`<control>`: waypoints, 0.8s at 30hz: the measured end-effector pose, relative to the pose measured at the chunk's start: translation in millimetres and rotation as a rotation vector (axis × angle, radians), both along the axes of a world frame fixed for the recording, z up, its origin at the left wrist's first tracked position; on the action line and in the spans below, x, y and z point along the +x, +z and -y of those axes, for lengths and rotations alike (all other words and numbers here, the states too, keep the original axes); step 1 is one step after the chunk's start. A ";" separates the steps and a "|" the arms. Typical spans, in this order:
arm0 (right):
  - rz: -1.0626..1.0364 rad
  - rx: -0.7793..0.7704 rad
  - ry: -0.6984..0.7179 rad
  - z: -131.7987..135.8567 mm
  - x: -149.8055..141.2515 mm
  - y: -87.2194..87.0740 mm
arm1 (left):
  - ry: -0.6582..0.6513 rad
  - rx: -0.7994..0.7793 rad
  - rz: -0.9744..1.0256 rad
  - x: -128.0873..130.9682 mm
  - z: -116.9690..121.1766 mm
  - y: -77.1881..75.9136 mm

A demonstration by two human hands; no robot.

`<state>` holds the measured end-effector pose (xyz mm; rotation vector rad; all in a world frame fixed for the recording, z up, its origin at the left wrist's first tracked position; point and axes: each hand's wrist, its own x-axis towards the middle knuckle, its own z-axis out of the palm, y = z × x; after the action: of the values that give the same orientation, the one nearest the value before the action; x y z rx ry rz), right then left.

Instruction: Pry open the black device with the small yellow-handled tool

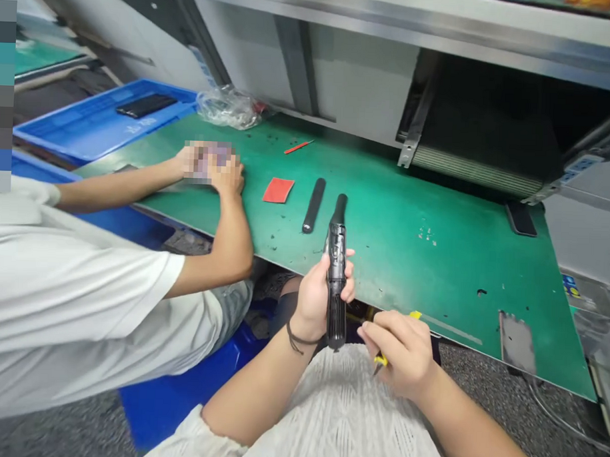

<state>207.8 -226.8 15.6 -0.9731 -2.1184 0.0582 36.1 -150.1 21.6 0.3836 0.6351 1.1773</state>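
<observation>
My left hand [318,297] is shut around a black cylindrical device [336,289], held upright with its narrow end pointing across the mat. My right hand [398,353] grips a yellow-handled screwdriver [380,359], its dark tip pointing down and apart from the device. A black tube [314,205] lies on the green work mat [423,272] beyond my hands, beside a red pad [278,190]. Farther back lies a small orange-red tool [298,147].
A co-worker in a white shirt [72,294] sits at the left, both hands [212,168] on a blurred item on the mat. A blue crate [99,118] holds a black slab, a plastic bag [229,108] lies behind the mat, and a black phone-like object [520,218] sits at the right.
</observation>
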 end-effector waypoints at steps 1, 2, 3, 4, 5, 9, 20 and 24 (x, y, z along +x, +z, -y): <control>0.014 -0.037 -0.037 -2.3 -0.3 -7.3 | 0.038 -0.017 0.020 -6.2 -4.8 -0.8; 0.023 -0.067 -0.071 -5.2 -0.5 -14.1 | 0.078 -0.034 0.035 -11.5 -8.9 -1.3; 0.027 -0.086 -0.098 -7.7 -0.7 -19.7 | 0.116 -0.051 0.046 -15.7 -12.1 -1.5; 0.030 -0.100 -0.122 -9.2 -0.9 -23.6 | 0.151 -0.064 0.053 -18.5 -14.6 -1.4; 0.023 -0.107 -0.133 -9.2 -1.4 -25.6 | 0.183 -0.073 0.054 -19.9 -16.1 -1.0; -0.066 -0.087 0.019 0.4 -8.0 -17.4 | 0.248 -0.046 0.043 -13.1 -15.6 -0.6; -0.033 -0.163 0.147 2.2 -23.5 -3.1 | 0.164 0.136 -0.012 5.1 -5.3 -9.6; -0.140 -0.282 0.168 4.8 -22.1 -7.2 | 0.084 0.164 0.019 -3.8 -5.3 -8.9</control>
<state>185.7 -231.6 8.4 -0.9189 -2.0915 0.5068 32.3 -144.8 12.8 0.4877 0.5440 1.3160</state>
